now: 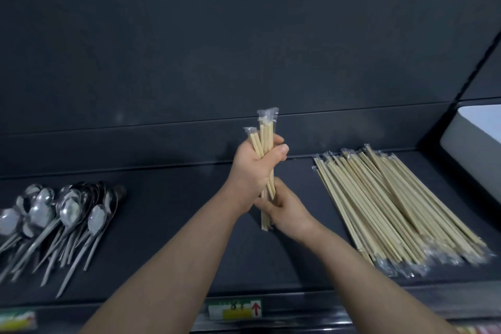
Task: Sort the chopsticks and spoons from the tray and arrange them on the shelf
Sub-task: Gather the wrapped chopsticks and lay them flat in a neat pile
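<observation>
Both my hands are closed around a small bundle of wrapped bamboo chopsticks (265, 141), which stands upright over the dark shelf (176, 225). My left hand (254, 168) grips the upper part and my right hand (284, 213) holds the lower part. I think I should level the ends first, then lay the bundle parallel on the chopstick pile (393, 206) at the right. The metal spoons (65, 214) lie well apart at the left. Behind is a dark back panel (189, 49); a price label (234, 310) sits on the front edge.
</observation>
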`<action>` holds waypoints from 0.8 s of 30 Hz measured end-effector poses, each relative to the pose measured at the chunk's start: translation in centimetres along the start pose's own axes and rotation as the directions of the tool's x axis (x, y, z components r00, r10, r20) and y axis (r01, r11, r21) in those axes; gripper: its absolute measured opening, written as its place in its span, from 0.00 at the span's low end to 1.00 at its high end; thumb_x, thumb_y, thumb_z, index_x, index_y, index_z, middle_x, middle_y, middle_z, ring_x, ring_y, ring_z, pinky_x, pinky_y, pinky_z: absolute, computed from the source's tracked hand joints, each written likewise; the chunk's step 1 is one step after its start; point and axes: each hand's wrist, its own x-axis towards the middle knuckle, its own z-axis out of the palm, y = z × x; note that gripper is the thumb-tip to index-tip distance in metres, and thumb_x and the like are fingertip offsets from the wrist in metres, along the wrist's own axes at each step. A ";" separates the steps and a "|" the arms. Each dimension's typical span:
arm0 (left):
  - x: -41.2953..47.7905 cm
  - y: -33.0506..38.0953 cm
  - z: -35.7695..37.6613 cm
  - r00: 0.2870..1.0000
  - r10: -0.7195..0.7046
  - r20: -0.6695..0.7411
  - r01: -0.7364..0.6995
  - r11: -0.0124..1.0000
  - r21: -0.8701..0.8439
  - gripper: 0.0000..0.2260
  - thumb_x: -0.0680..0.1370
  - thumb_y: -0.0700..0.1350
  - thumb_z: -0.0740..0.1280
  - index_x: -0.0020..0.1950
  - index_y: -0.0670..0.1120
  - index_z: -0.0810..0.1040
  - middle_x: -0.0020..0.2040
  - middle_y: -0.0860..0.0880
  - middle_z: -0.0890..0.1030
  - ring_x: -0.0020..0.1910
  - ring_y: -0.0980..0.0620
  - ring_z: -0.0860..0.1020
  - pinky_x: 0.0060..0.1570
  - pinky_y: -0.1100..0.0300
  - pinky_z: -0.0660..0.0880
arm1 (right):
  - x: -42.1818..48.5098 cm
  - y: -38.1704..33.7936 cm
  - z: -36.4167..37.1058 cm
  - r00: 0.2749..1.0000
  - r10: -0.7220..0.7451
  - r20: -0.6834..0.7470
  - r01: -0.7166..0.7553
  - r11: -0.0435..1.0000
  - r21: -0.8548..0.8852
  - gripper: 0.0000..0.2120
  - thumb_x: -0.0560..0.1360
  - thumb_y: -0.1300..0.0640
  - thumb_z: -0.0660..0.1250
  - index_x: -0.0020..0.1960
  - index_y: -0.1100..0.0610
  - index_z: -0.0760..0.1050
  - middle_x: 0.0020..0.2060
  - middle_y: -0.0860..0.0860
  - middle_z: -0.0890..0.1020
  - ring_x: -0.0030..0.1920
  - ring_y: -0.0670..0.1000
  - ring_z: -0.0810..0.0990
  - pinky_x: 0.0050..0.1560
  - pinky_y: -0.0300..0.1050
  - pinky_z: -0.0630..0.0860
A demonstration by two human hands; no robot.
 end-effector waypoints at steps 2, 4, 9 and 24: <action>-0.3 0.0 0.1 0.999 -0.017 -0.039 0.016 1.000 -0.018 0.04 0.79 0.37 0.66 0.50 0.45 0.76 0.40 0.50 0.78 0.40 0.57 0.79 0.47 0.63 0.77 | -0.1 0.0 0.1 1.000 0.007 -0.009 -0.008 0.999 -0.044 0.04 0.80 0.57 0.61 0.54 0.53 0.68 0.44 0.49 0.77 0.40 0.47 0.77 0.42 0.48 0.75; -0.2 -0.1 -0.7 0.991 -0.062 -0.117 0.051 0.994 -0.097 0.04 0.78 0.37 0.67 0.50 0.45 0.76 0.41 0.49 0.79 0.41 0.55 0.81 0.47 0.61 0.78 | 0.2 -0.1 -0.2 0.999 0.001 -0.033 -0.008 0.977 -0.215 0.05 0.81 0.55 0.59 0.53 0.56 0.65 0.41 0.48 0.74 0.40 0.49 0.74 0.42 0.48 0.71; -0.8 -3.1 -5.3 0.848 -0.214 -0.484 0.232 0.972 -0.023 0.16 0.73 0.42 0.74 0.57 0.45 0.73 0.47 0.49 0.79 0.44 0.56 0.78 0.47 0.63 0.74 | 1.1 0.0 -1.0 0.988 0.128 -0.084 -0.144 0.601 -0.786 0.08 0.78 0.60 0.58 0.56 0.53 0.63 0.52 0.53 0.72 0.57 0.57 0.72 0.52 0.51 0.65; -5.2 -10.4 -8.9 0.956 -0.253 0.148 -0.130 0.086 0.988 0.26 0.83 0.57 0.52 0.79 0.52 0.52 0.79 0.50 0.54 0.78 0.48 0.48 0.73 0.37 0.38 | -0.3 3.3 0.4 0.997 0.056 -0.044 -0.064 0.440 -0.896 0.33 0.72 0.32 0.61 0.74 0.41 0.59 0.74 0.47 0.58 0.76 0.52 0.50 0.72 0.65 0.44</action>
